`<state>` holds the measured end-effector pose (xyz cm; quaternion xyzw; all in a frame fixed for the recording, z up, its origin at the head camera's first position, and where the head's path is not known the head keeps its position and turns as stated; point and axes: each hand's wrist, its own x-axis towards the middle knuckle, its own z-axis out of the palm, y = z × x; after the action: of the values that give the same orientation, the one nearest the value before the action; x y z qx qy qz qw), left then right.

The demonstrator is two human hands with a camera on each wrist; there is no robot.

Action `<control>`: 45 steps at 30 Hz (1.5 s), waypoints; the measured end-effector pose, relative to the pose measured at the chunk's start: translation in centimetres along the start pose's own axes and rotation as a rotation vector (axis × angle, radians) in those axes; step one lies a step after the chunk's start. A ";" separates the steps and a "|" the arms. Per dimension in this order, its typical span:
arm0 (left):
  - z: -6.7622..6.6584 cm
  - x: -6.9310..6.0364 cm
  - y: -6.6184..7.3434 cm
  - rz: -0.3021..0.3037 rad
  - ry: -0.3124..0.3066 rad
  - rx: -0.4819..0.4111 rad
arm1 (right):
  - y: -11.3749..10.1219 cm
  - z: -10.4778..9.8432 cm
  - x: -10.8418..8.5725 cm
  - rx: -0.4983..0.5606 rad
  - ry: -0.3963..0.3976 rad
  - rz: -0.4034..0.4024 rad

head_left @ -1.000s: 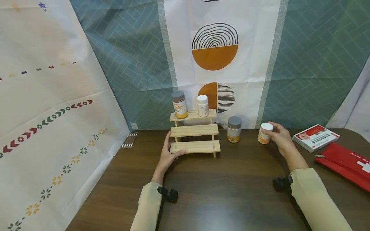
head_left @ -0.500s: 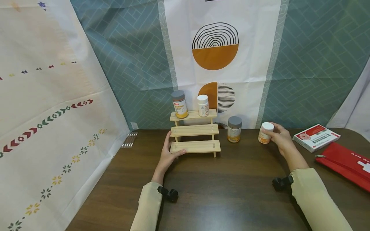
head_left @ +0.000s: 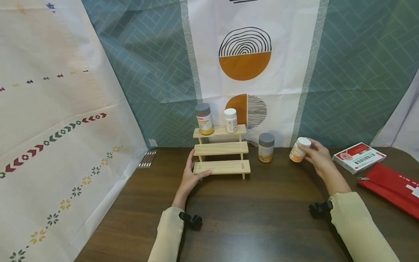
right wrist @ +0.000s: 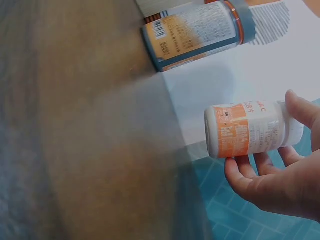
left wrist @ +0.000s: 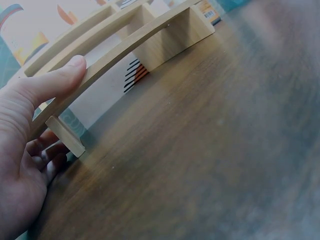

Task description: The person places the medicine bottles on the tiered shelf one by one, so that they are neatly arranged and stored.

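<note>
My left hand (head_left: 190,177) grips the left end of a three-tier wooden stand (head_left: 222,167). In the left wrist view its thumb lies over the lowest shelf, and the other fingers curl around the end, partly hidden. On the top tier are a grey-capped supplement jar (head_left: 205,122) and a white pill bottle (head_left: 231,122). My right hand (head_left: 320,157) holds a white-capped vitamin C bottle (right wrist: 245,129) between thumb and fingers, tilted and apparently just off the table. To its left, a second grey-capped jar (head_left: 266,148) stands upright on the table.
At the right lie a red-and-white box (head_left: 359,157) and a red first-aid pouch (head_left: 392,185). A small pack of clear vials (head_left: 147,159) lies at the table's left rear edge. Fabric hangings (head_left: 157,72) rise along the back and left of the brown table (head_left: 248,214).
The bottle in my right hand has gone from upright to tilted, its base swinging slightly left and up. My left hand and the stand stay put.
</note>
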<state>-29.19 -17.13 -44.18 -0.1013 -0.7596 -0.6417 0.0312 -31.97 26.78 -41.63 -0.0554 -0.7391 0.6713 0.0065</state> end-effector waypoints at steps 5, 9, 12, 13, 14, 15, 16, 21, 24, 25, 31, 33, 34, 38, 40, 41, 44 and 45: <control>-0.1 -0.2 0.0 -0.010 -0.002 0.002 | -0.7 0.2 -0.4 0.095 -0.017 -0.042; -0.1 -0.3 0.2 -0.019 0.001 0.011 | -1.4 0.5 -0.8 0.124 -0.026 -0.061; -0.1 -0.2 0.2 -0.011 0.003 0.010 | -1.9 0.7 -1.0 0.118 -0.027 -0.076; 0.0 -0.2 0.2 -0.008 0.001 0.006 | -2.0 0.8 -1.0 0.106 -0.025 -0.080; 0.0 -0.2 0.2 -0.006 -0.001 0.003 | -2.2 0.9 -1.1 0.109 -0.023 -0.084; 0.0 -0.2 0.1 -0.008 -0.001 0.002 | -2.3 0.9 -1.2 0.100 -0.023 -0.089; 0.1 -0.2 0.1 -0.006 -0.003 0.000 | -2.4 1.0 -1.3 0.093 -0.023 -0.096; 0.2 -0.1 0.0 -0.001 0.001 -0.003 | -3.4 1.6 -2.2 0.081 -0.034 -0.158; 0.2 -0.1 0.1 0.001 0.004 0.000 | -4.0 2.2 -2.8 0.086 -0.044 -0.202; 0.1 -0.1 0.1 0.002 0.004 -0.002 | -4.2 2.4 -3.0 0.088 -0.049 -0.216; 0.1 -0.1 0.0 0.009 -0.005 -0.005 | -5.1 3.6 -3.8 0.013 -0.064 -0.252; 0.1 -0.1 0.1 0.005 -0.005 0.007 | -5.4 4.1 -4.1 -0.045 -0.066 -0.246; 0.1 -0.1 0.1 0.004 -0.005 0.011 | -5.5 4.5 -4.3 -0.076 -0.069 -0.244; 0.0 -0.2 0.2 -0.004 0.005 0.014 | -6.0 6.2 -4.8 -0.165 -0.102 -0.238; -0.1 -0.2 0.2 -0.003 0.006 0.008 | -6.2 7.1 -4.9 -0.180 -0.124 -0.242; -0.1 -0.3 0.3 -0.003 0.005 0.006 | -6.3 7.5 -5.0 -0.180 -0.132 -0.243; 0.0 -0.2 0.2 0.000 0.001 0.004 | -6.6 8.6 -5.1 -0.175 -0.158 -0.250; 0.0 -0.2 0.2 0.001 -0.001 0.001 | -6.7 8.9 -5.2 -0.167 -0.164 -0.253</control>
<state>-28.98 -17.08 -44.02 -0.1019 -0.7599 -0.6413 0.0314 -28.06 16.86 -35.57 0.0926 -0.7915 0.6035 0.0260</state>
